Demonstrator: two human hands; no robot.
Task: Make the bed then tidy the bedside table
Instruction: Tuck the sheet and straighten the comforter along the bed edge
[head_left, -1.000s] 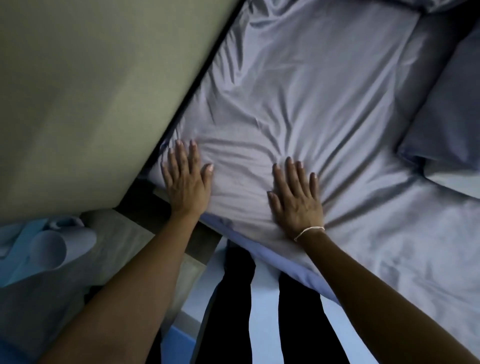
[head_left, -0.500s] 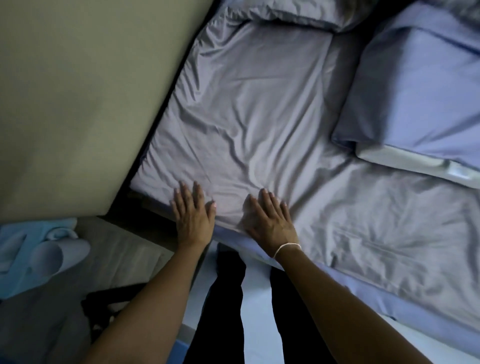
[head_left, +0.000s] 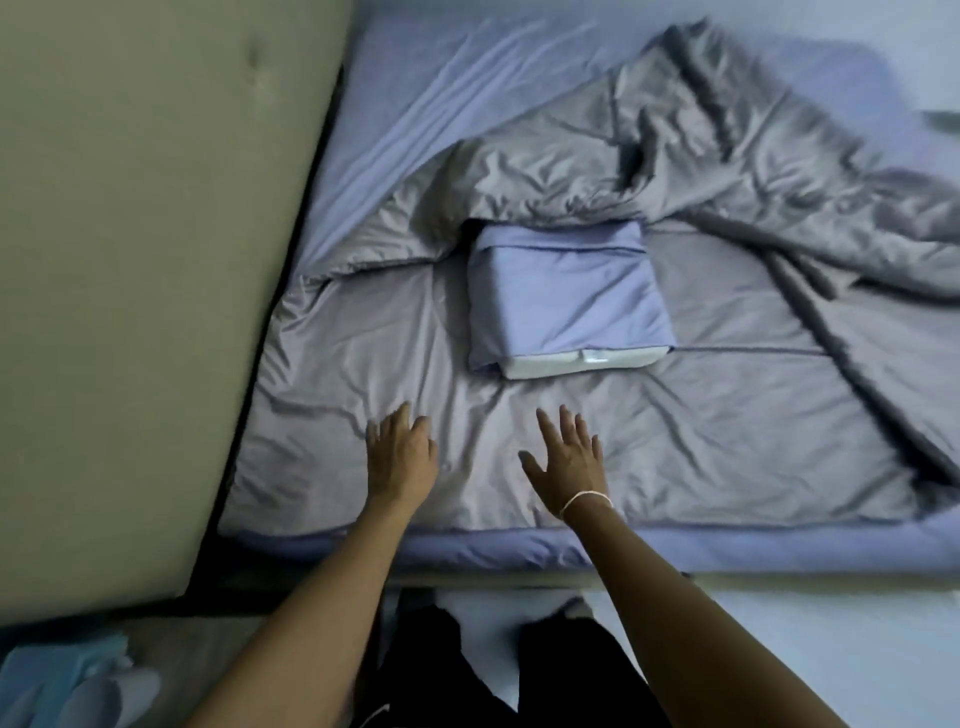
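Observation:
A grey duvet (head_left: 701, 431) lies over the bed, flat near me and bunched in folds at the far right. A blue pillow (head_left: 566, 296) rests on it, its white end facing me. Blue fitted sheet (head_left: 415, 109) shows bare at the far left, by the headboard. My left hand (head_left: 400, 457) lies on the duvet near the bed's front edge, fingers loosely bent. To its right, my right hand (head_left: 569, 457), with a pale band at the wrist, is spread flat over the duvet. Neither hand holds anything.
A beige padded headboard (head_left: 135, 270) fills the left side. At the bottom left corner sits the bedside table (head_left: 208, 654) with blue items (head_left: 62, 675) on it. Pale floor (head_left: 831, 639) runs along the bed's front edge, where my dark-clothed legs stand.
The view has swung up and right, now taking in the pillow and the bunched duvet. Both hands sit further from the bed's edge, and the right hand's fingers have spread.

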